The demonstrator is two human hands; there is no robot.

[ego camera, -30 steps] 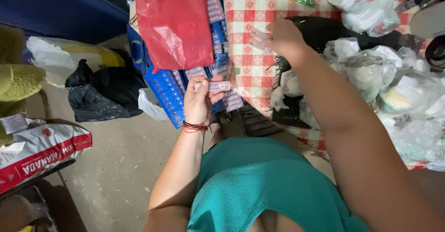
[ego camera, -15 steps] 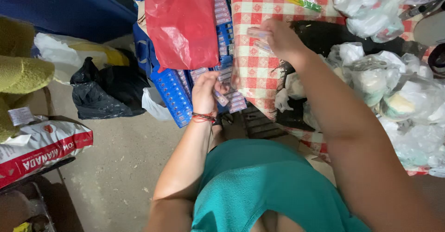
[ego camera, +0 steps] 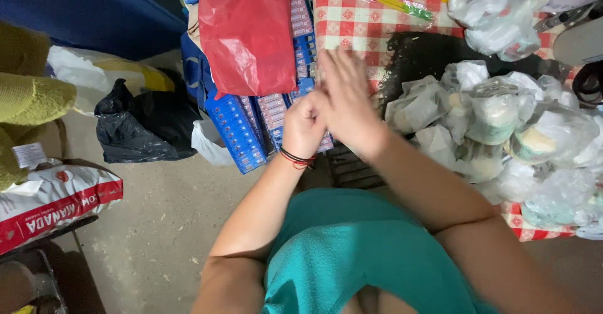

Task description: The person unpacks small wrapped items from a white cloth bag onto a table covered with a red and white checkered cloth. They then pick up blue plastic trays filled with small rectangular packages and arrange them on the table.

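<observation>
My left hand (ego camera: pixel 303 125) is curled into a fist over the blue and pink packs (ego camera: pixel 235 125) stacked at the table's left edge. A red and black band sits on its wrist. My right hand (ego camera: pixel 344 100) lies across the left one, touching it, with its fingers spread and blurred. It hides whatever the left fist holds; a small pinkish packet was in that fist a moment ago. A red plastic bag (ego camera: pixel 248 37) lies on the packs just beyond both hands.
The table has a red-checked cloth (ego camera: pixel 358 19). On it are a black sheet (ego camera: pixel 427 53), several clear-wrapped bundles (ego camera: pixel 502 113) to the right and a clear bag of pens (ego camera: pixel 389 3). A black bag (ego camera: pixel 144 125) and a white sack (ego camera: pixel 50 207) sit on the concrete floor at left.
My right hand has left the checked cloth and come back and left onto my left hand. The left fist stayed closed over the packs.
</observation>
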